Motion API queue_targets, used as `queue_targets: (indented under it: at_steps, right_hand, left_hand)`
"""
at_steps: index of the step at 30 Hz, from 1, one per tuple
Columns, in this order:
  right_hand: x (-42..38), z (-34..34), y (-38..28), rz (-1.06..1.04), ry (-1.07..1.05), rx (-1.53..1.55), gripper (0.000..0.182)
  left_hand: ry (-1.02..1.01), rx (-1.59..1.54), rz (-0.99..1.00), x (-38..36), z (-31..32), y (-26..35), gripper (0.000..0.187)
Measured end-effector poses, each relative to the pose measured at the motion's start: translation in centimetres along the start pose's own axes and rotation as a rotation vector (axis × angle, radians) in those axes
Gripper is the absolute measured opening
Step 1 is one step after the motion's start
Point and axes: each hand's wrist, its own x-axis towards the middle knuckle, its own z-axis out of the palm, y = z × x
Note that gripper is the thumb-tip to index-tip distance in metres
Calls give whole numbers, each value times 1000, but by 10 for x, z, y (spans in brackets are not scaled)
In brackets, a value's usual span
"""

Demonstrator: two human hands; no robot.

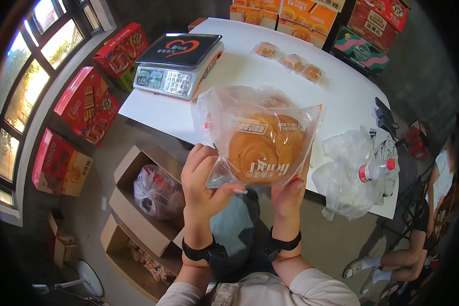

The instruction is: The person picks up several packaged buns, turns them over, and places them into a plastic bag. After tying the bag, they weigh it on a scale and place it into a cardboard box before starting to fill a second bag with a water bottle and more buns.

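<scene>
Up in front of me is a clear plastic bag of bread (262,145) with white print, its round, golden, swirled loaf showing through. My left hand (201,178) grips the bag's lower left side, the thumb stretched along the bottom edge. At the lower right corner my right hand (290,194) is closed on the bag, its fingers mostly hidden behind it. Beyond the bag, a digital scale (179,64) stands on the white table (239,46). Small packaged buns (293,62) lie farther back on the tabletop.
A plastic bottle (376,171) lies on crumpled clear bags (341,153) at the table's right. Open cardboard boxes (137,214) stand on the floor at left, one holding a knotted bag (158,191). Red cartons (89,104) line the window side. A seated person (413,250) is at right.
</scene>
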Motion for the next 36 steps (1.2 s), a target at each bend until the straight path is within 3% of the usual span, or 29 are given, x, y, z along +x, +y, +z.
queue_targets:
  at_steps: [11, 14, 17, 20, 22, 29, 31, 34, 35, 36]
  right_hand:
    - [1, -7, -2, -99, 33, -57, 108]
    - [-1, -4, -14, -57, -27, 74, 113]
    - [-1, -5, -14, -193, -43, -44, 118]
    - [-5, -7, -11, -159, -56, 7, 116]
    - [-5, -15, -4, -277, -127, -273, 106]
    - [-5, -13, -16, -276, -141, -406, 97]
    - [-5, -3, -18, -202, 14, -136, 94]
    - [2, 3, -25, -177, 108, -34, 84]
    - [0, -5, -21, -176, 108, -36, 84]
    - [1, -15, -17, 20, -85, 319, 78]
  left_hand:
    - [-24, 23, 4, 3, 0, 7, 54]
    - [-50, 73, 17, 6, -4, 11, 50]
    - [-88, 114, 25, 9, -9, 17, 45]
    - [-127, 153, 32, 7, -13, 17, 41]
    - [-153, 188, 41, 6, -16, 17, 40]
    - [-90, 133, 159, 5, -19, 19, 45]
    - [-89, 107, 185, 7, -24, 23, 49]
    - [-122, 5, -6, 5, -32, 26, 60]
    - [-121, 3, -7, 3, -34, 25, 60]
    - [-58, 10, -111, 1, -36, 24, 60]
